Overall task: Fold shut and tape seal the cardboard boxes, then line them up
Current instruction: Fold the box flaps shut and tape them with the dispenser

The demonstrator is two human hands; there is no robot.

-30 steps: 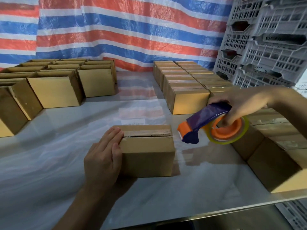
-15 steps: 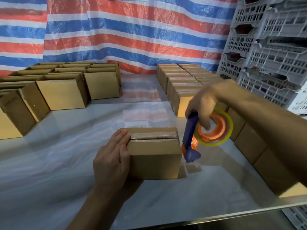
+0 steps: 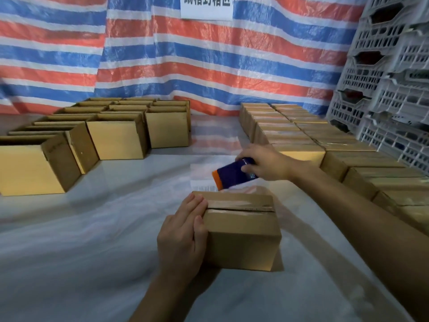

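Note:
A small cardboard box [image 3: 241, 231] stands in front of me with its top flaps folded shut and a strip of clear tape along the seam. My left hand [image 3: 183, 233] rests flat against the box's left end, fingers straight over the top edge. My right hand [image 3: 264, 162] grips a purple tape dispenser with an orange tip [image 3: 232, 174] just behind the box's far edge. The roll is hidden by the hand.
Open-topped boxes [image 3: 116, 138] stand in rows at the back left. Sealed boxes [image 3: 301, 135] line up in rows along the right side. Grey plastic crates [image 3: 390, 89] are stacked at the far right. A striped tarp [image 3: 185, 66] hangs behind the plastic-covered table [image 3: 92, 240].
My right hand has carried the tape dispenser from the box's right side up and over to behind its far edge. My left hand and the box have stayed put.

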